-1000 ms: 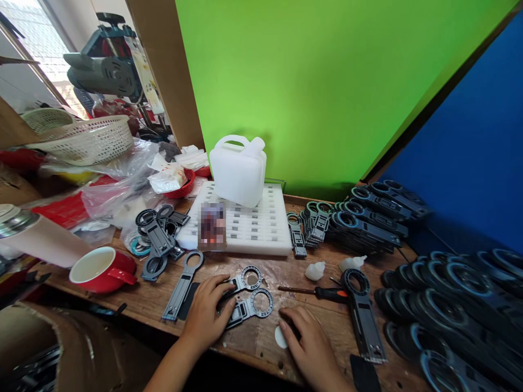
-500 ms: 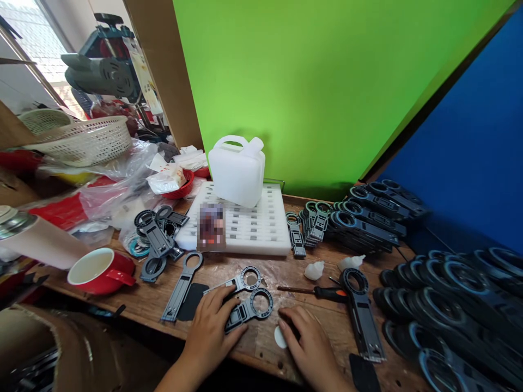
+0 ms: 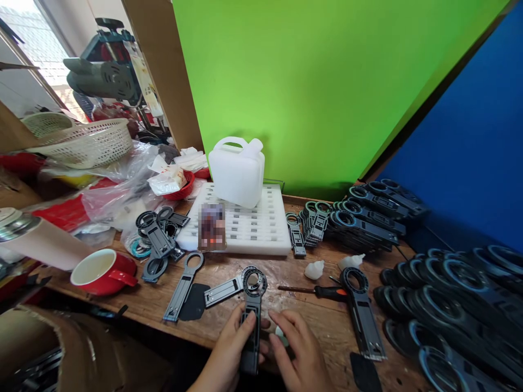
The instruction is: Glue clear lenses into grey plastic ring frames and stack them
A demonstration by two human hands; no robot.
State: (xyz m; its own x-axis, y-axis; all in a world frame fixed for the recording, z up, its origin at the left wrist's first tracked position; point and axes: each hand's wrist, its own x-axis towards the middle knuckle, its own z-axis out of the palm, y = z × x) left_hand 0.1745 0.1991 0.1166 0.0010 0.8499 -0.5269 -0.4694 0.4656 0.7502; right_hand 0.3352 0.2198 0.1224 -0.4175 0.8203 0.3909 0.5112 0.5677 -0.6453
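My left hand (image 3: 233, 344) grips a dark ring-ended bracket (image 3: 253, 305), its thumb on the bar and the ring pointing away from me. To the right, my right hand (image 3: 296, 348) has its fingers apart, close beside the bracket's lower part. A small white disc (image 3: 281, 333) lies partly hidden behind the right fingers. Just beyond the held bracket, a lighter grey bracket (image 3: 224, 291) rests on the table, its ring overlapped by the held one. Another grey bracket (image 3: 180, 291) lies at the left beside a black flat pad (image 3: 193, 302).
A screwdriver (image 3: 327, 293), two small white bottles (image 3: 314, 269) and a dark bracket (image 3: 363, 318) lie at the right. Stacked brackets (image 3: 441, 305) line the far right. A white jug (image 3: 237, 173) stands on a foam tray (image 3: 265, 245). A red mug (image 3: 104, 272) is left.
My left hand has lifted the darker bracket, turned it ring-end away and moved right with it. My right hand has risen slightly off the table, its fingers spreading near the bracket.
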